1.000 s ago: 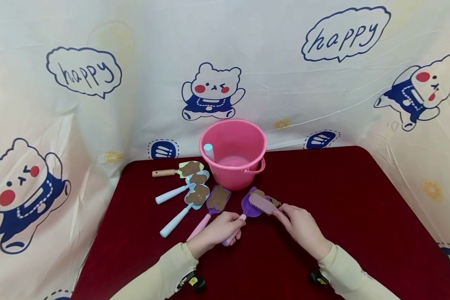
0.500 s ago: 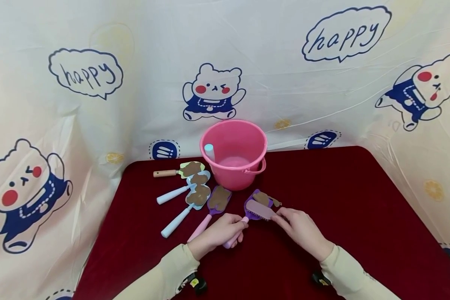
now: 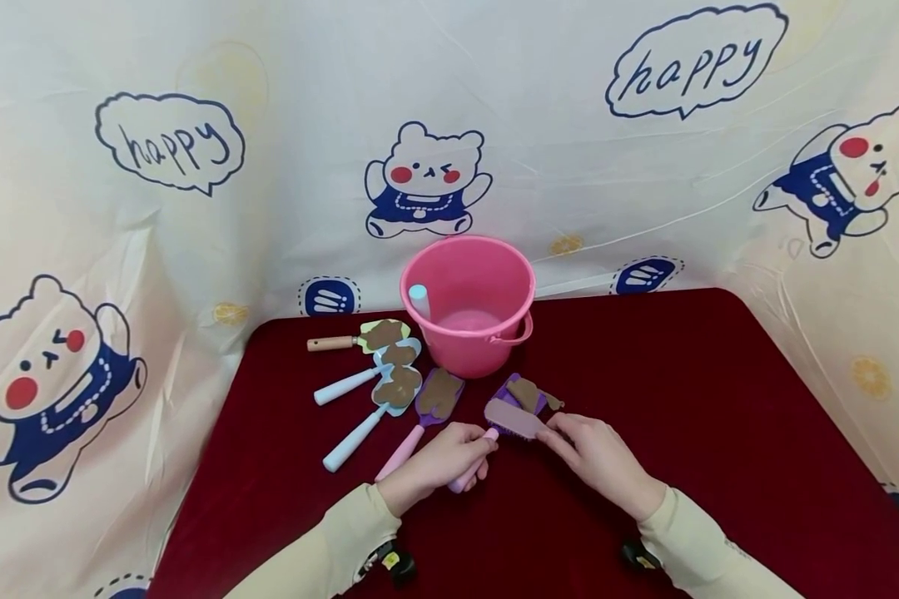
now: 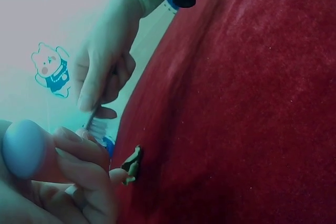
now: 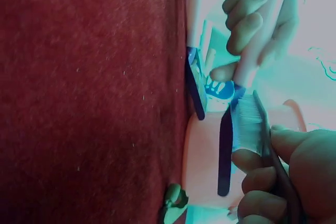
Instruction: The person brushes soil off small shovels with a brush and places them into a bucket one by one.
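My left hand (image 3: 460,457) grips the pink handle (image 5: 261,35) of a small shovel with a purple blade (image 3: 511,389). A brown patch (image 3: 526,394) covers the far part of that blade. Between thumb and fingers, my right hand (image 3: 599,457) holds a dusty-pink brush (image 3: 511,418). In the right wrist view its pale bristles (image 5: 249,121) face the purple blade (image 5: 224,153), down near the handle. The blade hangs above the cloth in that view. Just past the blade, a small brown piece (image 3: 553,401) lies on the cloth.
A pink bucket (image 3: 468,353) holds a light-blue stick. Left of it lie two light-blue shovels (image 3: 350,437), a wooden-handled green trowel (image 3: 331,343) and another purple shovel (image 3: 425,420), all with brown patches. Dark red cloth (image 3: 682,374) covers the table. A printed curtain hangs behind.
The brush has moved left and nearer to me over the purple blade, from the brown patch to the handle end, uncovering the patch. My left hand stays nearly still on the shovel handle.
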`<action>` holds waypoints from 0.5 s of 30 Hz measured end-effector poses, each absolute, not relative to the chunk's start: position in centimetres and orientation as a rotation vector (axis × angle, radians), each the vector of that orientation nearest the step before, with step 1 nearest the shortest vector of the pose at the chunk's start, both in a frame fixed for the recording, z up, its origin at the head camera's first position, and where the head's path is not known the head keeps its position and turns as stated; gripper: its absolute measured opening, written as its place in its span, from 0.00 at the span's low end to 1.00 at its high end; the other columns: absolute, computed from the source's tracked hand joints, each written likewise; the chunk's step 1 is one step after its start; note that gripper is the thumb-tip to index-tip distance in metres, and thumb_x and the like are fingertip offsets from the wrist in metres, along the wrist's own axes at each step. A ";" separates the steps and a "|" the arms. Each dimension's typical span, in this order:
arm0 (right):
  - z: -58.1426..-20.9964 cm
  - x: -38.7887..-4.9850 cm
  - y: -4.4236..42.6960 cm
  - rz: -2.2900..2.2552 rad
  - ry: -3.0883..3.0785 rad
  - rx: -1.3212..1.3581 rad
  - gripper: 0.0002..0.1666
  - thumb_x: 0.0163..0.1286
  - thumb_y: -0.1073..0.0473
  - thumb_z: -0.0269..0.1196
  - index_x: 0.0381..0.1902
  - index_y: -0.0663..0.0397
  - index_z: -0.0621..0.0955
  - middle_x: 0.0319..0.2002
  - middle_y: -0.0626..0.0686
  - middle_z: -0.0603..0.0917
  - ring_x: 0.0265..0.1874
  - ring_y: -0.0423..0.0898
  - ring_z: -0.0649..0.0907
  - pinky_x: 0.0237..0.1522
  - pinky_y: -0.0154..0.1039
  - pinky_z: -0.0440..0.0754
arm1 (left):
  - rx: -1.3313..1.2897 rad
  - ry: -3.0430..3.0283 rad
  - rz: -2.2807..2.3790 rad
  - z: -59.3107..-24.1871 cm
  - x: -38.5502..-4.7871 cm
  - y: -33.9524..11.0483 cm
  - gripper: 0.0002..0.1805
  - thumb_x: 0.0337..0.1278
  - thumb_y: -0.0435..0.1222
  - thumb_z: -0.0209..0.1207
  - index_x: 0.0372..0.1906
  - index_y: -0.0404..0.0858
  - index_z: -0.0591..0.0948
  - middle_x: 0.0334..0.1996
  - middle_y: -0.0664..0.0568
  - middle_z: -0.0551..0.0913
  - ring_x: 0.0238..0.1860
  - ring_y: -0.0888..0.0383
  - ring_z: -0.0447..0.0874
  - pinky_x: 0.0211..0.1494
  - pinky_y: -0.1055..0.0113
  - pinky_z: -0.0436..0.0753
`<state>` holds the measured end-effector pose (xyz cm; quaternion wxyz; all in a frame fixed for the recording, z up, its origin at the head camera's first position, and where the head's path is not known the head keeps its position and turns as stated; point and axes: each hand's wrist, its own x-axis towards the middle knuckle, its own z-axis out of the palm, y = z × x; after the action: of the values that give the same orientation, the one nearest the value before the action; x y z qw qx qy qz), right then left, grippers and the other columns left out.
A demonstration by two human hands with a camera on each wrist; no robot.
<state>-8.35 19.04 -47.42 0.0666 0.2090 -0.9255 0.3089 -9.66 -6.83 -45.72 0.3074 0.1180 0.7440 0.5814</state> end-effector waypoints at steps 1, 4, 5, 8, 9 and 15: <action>-47.4 -8.4 19.0 0.932 -2.788 0.639 0.10 0.76 0.53 0.66 0.32 0.46 0.83 0.25 0.35 0.75 0.19 0.29 0.68 0.25 0.30 0.73 | 0.313 1.964 1.542 -45.7 -9.7 -6.8 0.20 0.79 0.37 0.51 0.41 0.20 0.79 0.18 0.53 0.78 0.11 0.64 0.72 0.19 0.72 0.73; -47.6 -8.6 18.9 0.901 -2.779 0.616 0.10 0.76 0.54 0.66 0.32 0.47 0.82 0.24 0.35 0.74 0.20 0.29 0.68 0.24 0.30 0.72 | 0.317 1.953 1.549 -45.7 -9.7 -6.8 0.22 0.80 0.40 0.50 0.48 0.21 0.80 0.19 0.53 0.78 0.13 0.64 0.73 0.20 0.72 0.75; -47.6 -8.7 19.0 0.886 -2.776 0.603 0.10 0.76 0.54 0.66 0.32 0.47 0.83 0.24 0.36 0.74 0.20 0.30 0.68 0.24 0.30 0.72 | 0.318 1.953 1.549 -45.7 -9.6 -6.9 0.22 0.81 0.40 0.50 0.50 0.21 0.81 0.19 0.53 0.78 0.13 0.64 0.73 0.21 0.72 0.75; -47.7 -8.8 19.1 0.851 -2.774 0.558 0.10 0.76 0.55 0.66 0.32 0.47 0.82 0.24 0.37 0.74 0.20 0.31 0.69 0.24 0.30 0.72 | 0.310 1.959 1.546 -45.8 -9.7 -6.9 0.22 0.80 0.40 0.50 0.48 0.21 0.81 0.19 0.53 0.79 0.13 0.64 0.73 0.21 0.72 0.75; -47.7 -8.9 19.1 0.842 -2.775 0.549 0.10 0.76 0.55 0.66 0.31 0.47 0.81 0.24 0.37 0.74 0.20 0.32 0.69 0.24 0.31 0.72 | 0.306 1.965 1.544 -45.8 -9.7 -7.0 0.21 0.80 0.39 0.50 0.46 0.22 0.81 0.19 0.53 0.79 0.13 0.64 0.73 0.21 0.72 0.75; -47.4 -8.5 18.8 0.780 -2.756 0.530 0.11 0.74 0.55 0.68 0.30 0.45 0.79 0.23 0.37 0.72 0.19 0.32 0.68 0.22 0.30 0.70 | 0.302 1.966 1.538 -46.1 -9.6 -7.1 0.21 0.80 0.39 0.50 0.46 0.22 0.82 0.19 0.53 0.79 0.12 0.64 0.72 0.20 0.72 0.74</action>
<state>-8.47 18.78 -47.36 0.1139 0.1808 -0.9400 0.2659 -9.62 -7.14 -46.11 0.3084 0.1143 0.7437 0.5820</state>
